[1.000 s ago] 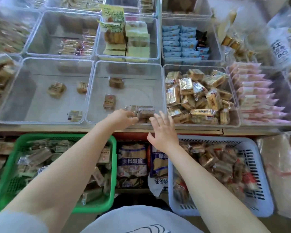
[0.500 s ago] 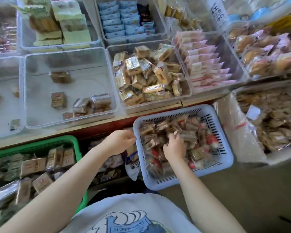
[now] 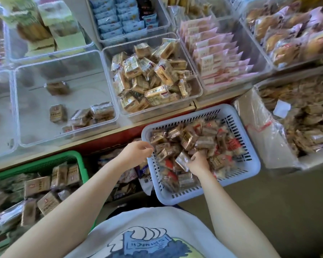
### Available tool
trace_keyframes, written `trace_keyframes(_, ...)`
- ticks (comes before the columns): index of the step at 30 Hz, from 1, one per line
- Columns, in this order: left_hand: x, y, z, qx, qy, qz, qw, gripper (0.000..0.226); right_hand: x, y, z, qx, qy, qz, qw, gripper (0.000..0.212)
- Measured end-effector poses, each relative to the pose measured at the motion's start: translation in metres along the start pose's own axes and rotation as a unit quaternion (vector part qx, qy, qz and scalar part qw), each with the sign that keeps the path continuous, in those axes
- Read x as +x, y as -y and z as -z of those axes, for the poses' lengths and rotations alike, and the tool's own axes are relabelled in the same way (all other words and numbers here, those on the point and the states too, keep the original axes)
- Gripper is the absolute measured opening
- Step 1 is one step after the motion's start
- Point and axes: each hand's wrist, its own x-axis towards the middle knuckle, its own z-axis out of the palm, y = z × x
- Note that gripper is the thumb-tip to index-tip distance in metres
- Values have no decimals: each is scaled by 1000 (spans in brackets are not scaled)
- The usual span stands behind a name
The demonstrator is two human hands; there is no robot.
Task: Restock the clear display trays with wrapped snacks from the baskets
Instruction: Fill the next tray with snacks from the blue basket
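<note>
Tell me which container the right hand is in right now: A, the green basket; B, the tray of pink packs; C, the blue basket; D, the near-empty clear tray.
C: the right hand sits among the wrapped snacks in the blue basket.

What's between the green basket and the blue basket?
In the head view, printed snack bags lie between the green basket and the blue basket, under the left arm.

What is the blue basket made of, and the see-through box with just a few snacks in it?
The blue basket looks like matte moulded plastic: slotted walls, rounded rim. The see-through tray seems hard, glossy clear plastic; you see through its walls, and its edges shine.
</note>
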Motion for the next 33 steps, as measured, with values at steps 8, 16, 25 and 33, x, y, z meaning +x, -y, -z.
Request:
trace_keyframes(8,-12,8,19,-153,-48,19,987,31,-40,61,28,369,108,57,921,14)
trace_keyframes(16,-46,37,79,-488,-78,-9,869,26,-81,192,27,413,213,221,858,19)
trace_keyframes(25,-39,98,165,-613,-261,71,742,21,-94,241,-2,410,230,176,865,23)
trace_keyframes(33,-46,64,124,-457,-235,40,857,16,-65,186,7,373,119,114,913,19)
